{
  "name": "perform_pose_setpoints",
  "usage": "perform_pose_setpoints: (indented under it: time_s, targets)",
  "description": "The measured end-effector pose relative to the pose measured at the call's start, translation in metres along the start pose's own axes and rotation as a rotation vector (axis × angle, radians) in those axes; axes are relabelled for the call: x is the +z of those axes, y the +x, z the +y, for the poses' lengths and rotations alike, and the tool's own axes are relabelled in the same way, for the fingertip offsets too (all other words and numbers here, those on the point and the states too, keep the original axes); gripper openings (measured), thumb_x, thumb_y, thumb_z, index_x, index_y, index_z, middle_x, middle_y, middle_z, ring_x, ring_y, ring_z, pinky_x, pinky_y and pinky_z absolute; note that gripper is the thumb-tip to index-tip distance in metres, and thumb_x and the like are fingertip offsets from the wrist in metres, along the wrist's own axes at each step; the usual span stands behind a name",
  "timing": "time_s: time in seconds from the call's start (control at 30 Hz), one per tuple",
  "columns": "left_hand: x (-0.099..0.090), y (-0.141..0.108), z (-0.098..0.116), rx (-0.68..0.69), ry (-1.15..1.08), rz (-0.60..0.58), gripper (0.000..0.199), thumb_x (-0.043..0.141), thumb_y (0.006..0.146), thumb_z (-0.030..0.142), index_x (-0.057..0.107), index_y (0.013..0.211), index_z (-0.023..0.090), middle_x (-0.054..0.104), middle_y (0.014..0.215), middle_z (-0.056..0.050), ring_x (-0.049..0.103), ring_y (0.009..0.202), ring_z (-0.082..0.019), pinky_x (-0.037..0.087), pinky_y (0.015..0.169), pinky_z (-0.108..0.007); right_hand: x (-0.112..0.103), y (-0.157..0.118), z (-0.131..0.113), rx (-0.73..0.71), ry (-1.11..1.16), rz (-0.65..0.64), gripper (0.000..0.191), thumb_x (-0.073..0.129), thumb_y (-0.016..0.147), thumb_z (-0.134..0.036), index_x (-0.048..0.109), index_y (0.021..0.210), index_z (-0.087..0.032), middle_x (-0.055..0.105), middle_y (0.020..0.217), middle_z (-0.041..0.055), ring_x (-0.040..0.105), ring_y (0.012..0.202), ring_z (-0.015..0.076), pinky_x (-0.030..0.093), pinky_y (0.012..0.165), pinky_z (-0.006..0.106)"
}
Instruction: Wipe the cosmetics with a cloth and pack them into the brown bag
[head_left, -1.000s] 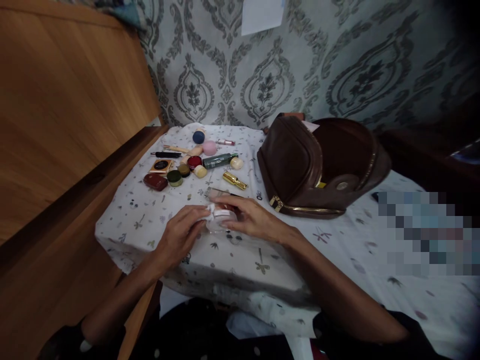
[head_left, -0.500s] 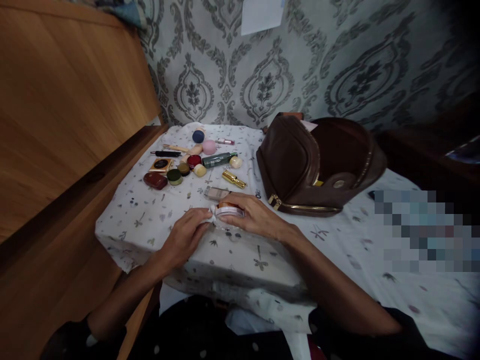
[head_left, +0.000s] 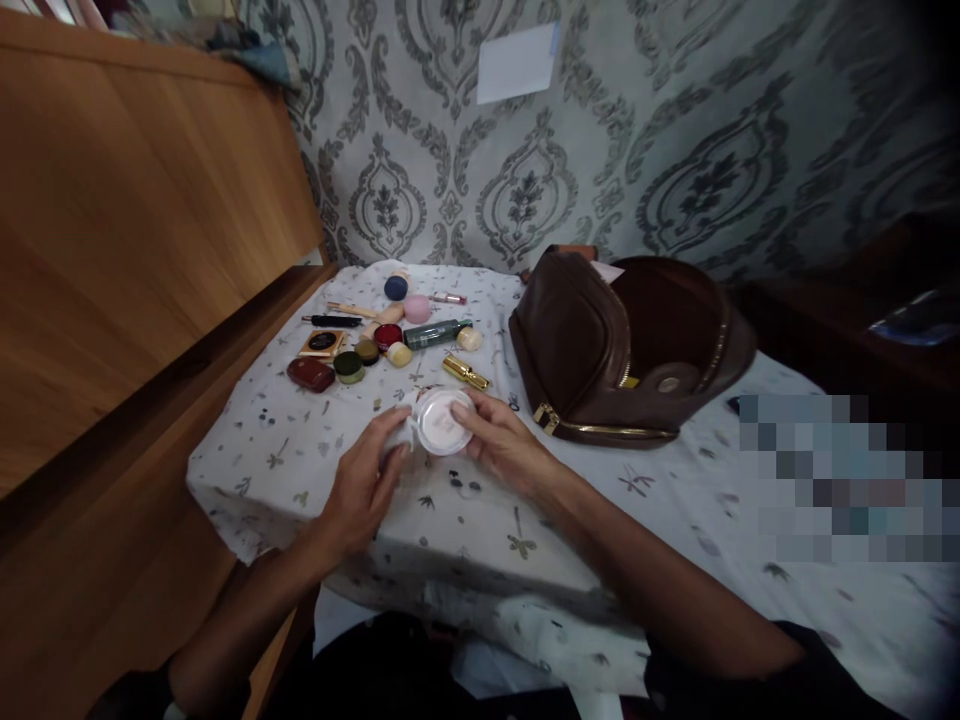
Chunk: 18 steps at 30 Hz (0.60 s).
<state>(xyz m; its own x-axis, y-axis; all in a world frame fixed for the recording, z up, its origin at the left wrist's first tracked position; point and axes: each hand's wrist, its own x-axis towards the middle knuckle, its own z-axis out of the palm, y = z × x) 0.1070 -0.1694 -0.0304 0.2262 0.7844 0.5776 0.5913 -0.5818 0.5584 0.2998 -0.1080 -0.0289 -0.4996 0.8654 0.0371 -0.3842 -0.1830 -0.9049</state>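
Observation:
My right hand (head_left: 504,436) grips a round, flat jar (head_left: 442,422) by its right side, with the thumb over its pale, see-through face, which is turned up toward me. At the jar's left rim is my left hand (head_left: 369,468), thumb and forefinger apart, the fingertips close to a small whitish bit at the edge. Whether they touch it I cannot tell. Just beyond the jar lies a gold lipstick tube (head_left: 466,372). The flat bottle seen earlier behind the hands is mostly hidden by the jar.
Several cosmetics lie at the back left, among them a green bottle (head_left: 436,334), a red jar (head_left: 388,337), a pink sponge (head_left: 416,308) and a brown case (head_left: 310,375). To the right stands an open brown leather bag (head_left: 574,345). Wooden furniture (head_left: 150,170) borders the left.
The jar has been tipped so its pale face shows instead of its side. My left fingers have spread from a pinch at its edge. The camera view has tilted slightly upward.

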Motion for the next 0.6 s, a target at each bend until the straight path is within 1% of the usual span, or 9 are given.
perform_pose_setpoints:
  time_s: [0.1,0.2,0.27,0.33,0.47,0.53,0.6]
  targets:
    - [0.011,-0.001,0.002,0.034,0.03,0.024,0.045,0.044,0.099,0.019,0.038,0.143,0.022,0.054,0.141,-0.012,0.05,0.133,-0.02,0.044,0.11,-0.037,0.003,0.002,0.008,0.061,0.253,0.046,0.034,0.076,0.078,-0.04,0.063,0.102,-0.019,0.071,0.099,0.0047,0.065,0.084,0.0179,0.057,0.069,0.031]
    - [0.023,0.003,0.003,0.085,0.088,0.067,0.049,0.042,0.1,0.017,0.032,0.147,0.024,0.049,0.146,-0.013,0.044,0.139,-0.021,0.042,0.113,-0.04,0.001,0.005,0.016,0.073,0.401,0.116,0.029,0.075,0.081,-0.034,0.063,0.103,-0.021,0.072,0.102,0.0034,0.067,0.088,0.0177,0.058,0.071,0.032]
    - [0.028,0.007,0.003,0.141,0.128,0.074,0.051,0.042,0.099,0.014,0.032,0.148,0.024,0.046,0.149,-0.014,0.04,0.141,-0.021,0.042,0.113,-0.042,0.0,0.006,0.018,0.077,0.462,0.141,0.027,0.073,0.083,-0.033,0.063,0.106,-0.023,0.072,0.105,0.0023,0.067,0.09,0.0165,0.058,0.073,0.031]
    - [0.031,0.011,0.002,0.224,0.175,0.068,0.054,0.042,0.098,0.009,0.031,0.149,0.023,0.044,0.15,-0.015,0.038,0.143,-0.022,0.043,0.114,-0.043,0.0,0.006,0.017,0.111,0.489,0.111,0.026,0.067,0.087,-0.039,0.063,0.109,-0.024,0.072,0.106,0.0022,0.067,0.091,0.0158,0.057,0.073,0.03]
    - [0.031,0.016,-0.001,0.421,0.293,0.059,0.061,0.041,0.096,0.001,0.026,0.152,0.02,0.046,0.148,-0.018,0.037,0.143,-0.025,0.045,0.112,-0.047,0.004,0.003,0.011,0.187,0.492,0.004,0.035,0.054,0.093,-0.053,0.064,0.111,-0.025,0.072,0.102,0.0025,0.066,0.087,0.0147,0.054,0.068,0.026]
    - [0.031,0.018,-0.002,0.504,0.343,0.051,0.058,0.042,0.095,0.001,0.028,0.151,0.014,0.05,0.145,-0.021,0.035,0.144,-0.028,0.046,0.111,-0.049,0.005,0.001,0.009,0.19,0.512,-0.005,0.034,0.056,0.092,-0.054,0.066,0.108,-0.026,0.072,0.098,0.0006,0.065,0.083,0.0122,0.053,0.066,0.022]
    - [0.03,0.019,0.0,0.564,0.376,0.023,0.052,0.043,0.095,0.002,0.034,0.147,0.008,0.053,0.141,-0.023,0.031,0.145,-0.03,0.046,0.111,-0.051,0.005,0.0,0.009,0.195,0.539,0.014,0.032,0.06,0.09,-0.053,0.067,0.105,-0.026,0.072,0.092,-0.001,0.063,0.078,0.0101,0.051,0.064,0.018]
